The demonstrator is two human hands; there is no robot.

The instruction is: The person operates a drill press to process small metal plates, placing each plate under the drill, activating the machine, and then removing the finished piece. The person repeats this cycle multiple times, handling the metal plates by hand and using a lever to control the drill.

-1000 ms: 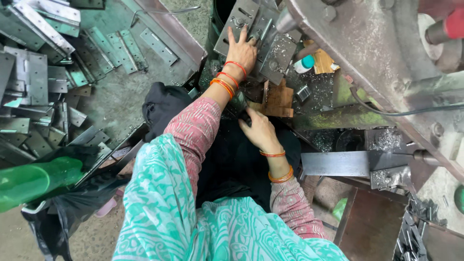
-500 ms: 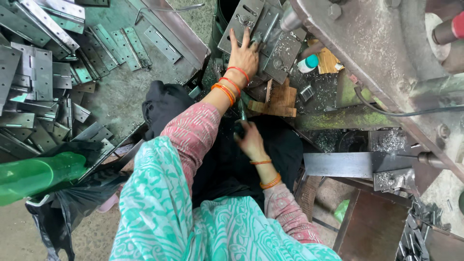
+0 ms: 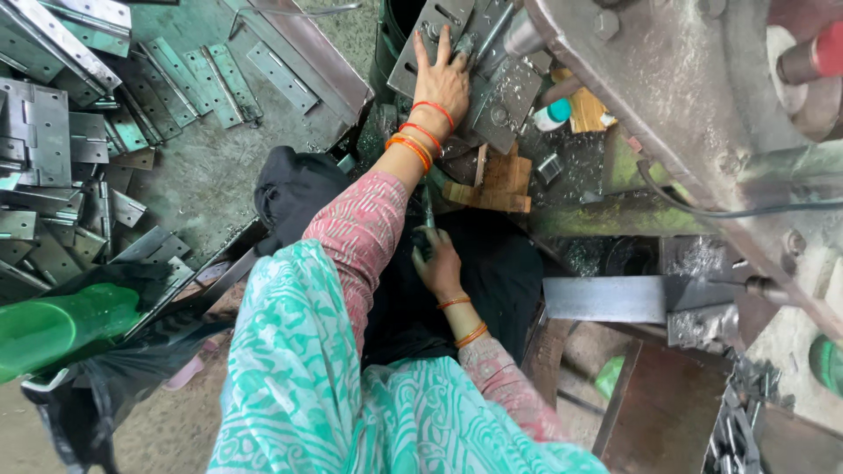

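**Fingers flat on plate at the press**

Fingers [image 3: 421, 46] of the left hand [image 3: 443, 79] lay spread and pressed flat on a grey metal plate [image 3: 430, 31] at the far side, beside more plates [image 3: 500, 96] under the machine [image 3: 667, 96]. Right hand [image 3: 436, 263] sat nearer, fingers curled around a thin dark tool [image 3: 428, 215], pointing far. Wooden blocks [image 3: 492, 183] lay between the hands, slightly right. Loose hinges [image 3: 79, 149] were heaped at left; a green bottle [image 3: 53, 325] lay near left.
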